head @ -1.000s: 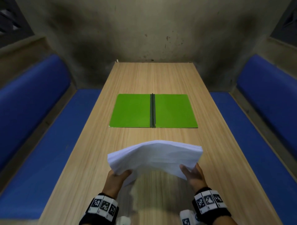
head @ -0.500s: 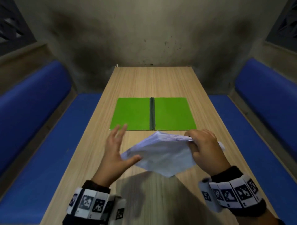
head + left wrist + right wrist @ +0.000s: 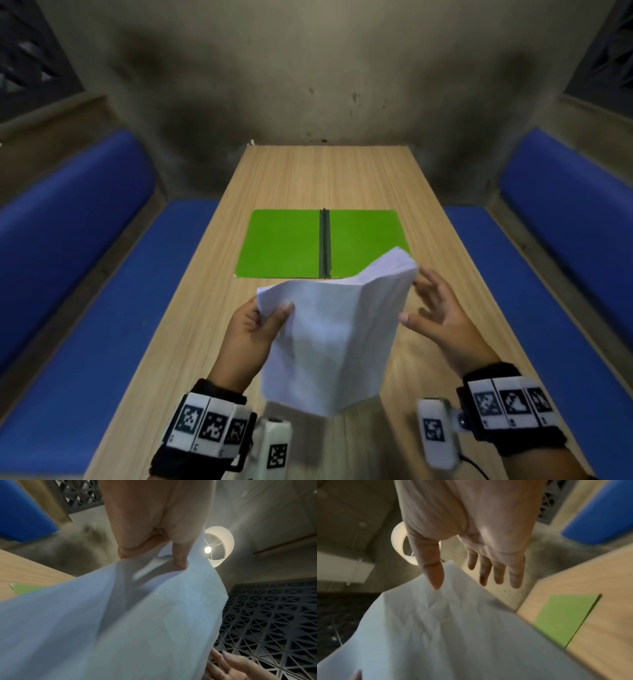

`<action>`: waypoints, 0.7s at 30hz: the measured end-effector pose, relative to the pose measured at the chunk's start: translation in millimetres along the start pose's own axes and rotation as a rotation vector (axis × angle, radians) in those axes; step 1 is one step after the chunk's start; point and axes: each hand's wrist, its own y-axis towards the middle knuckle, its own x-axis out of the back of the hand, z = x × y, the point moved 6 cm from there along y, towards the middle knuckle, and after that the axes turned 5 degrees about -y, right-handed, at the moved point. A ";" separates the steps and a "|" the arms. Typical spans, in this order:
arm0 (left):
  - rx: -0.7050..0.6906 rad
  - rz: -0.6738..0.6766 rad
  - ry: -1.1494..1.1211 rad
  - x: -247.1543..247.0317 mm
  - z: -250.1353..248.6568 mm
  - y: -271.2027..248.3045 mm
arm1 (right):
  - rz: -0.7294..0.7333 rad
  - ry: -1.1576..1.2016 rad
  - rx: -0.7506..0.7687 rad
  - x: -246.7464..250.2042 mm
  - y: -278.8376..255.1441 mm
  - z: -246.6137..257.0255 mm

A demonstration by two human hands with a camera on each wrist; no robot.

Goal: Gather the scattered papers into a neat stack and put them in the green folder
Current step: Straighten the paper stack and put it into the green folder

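Between two blue benches (image 3: pixel 85 274), a long wooden tabletop (image 3: pixel 308 178) carries the green folder (image 3: pixel 284 243), lying open and flat at mid-table, both leaves bare, dark spine up the centre. Held above the near tabletop, off the surface: a stack of white papers (image 3: pixel 329 342), bowed, its far right corner overlapping the folder's near edge in the head view. Left hand (image 3: pixel 246 335) pinches the stack's upper left corner, thumb on top. Right hand (image 3: pixel 442 318) beside the right edge, fingers (image 3: pixel 498 573) spread apart and straight, thumb at the edge.
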 end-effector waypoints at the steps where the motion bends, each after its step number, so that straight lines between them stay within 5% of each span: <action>1: 0.010 0.020 -0.003 -2.0 0.2 -0.7 | 0.032 0.094 -0.007 -6.6 2.8 -6.0; 4: 0.030 0.103 -0.016 -6.3 -1.3 -2.4 | 0.062 0.199 -0.007 -14.0 15.1 -12.0; 7: 0.050 0.164 -0.012 -3.2 -1.8 -0.9 | 0.243 0.296 -0.084 -19.7 22.0 -19.8; 11: 0.032 0.129 -0.020 4.8 -10.8 3.5 | 0.393 0.282 -0.124 -35.3 15.5 -25.2; 21: -0.139 -0.243 0.030 4.0 -2.8 3.5 | -0.374 0.023 0.160 -34.0 -7.5 0.9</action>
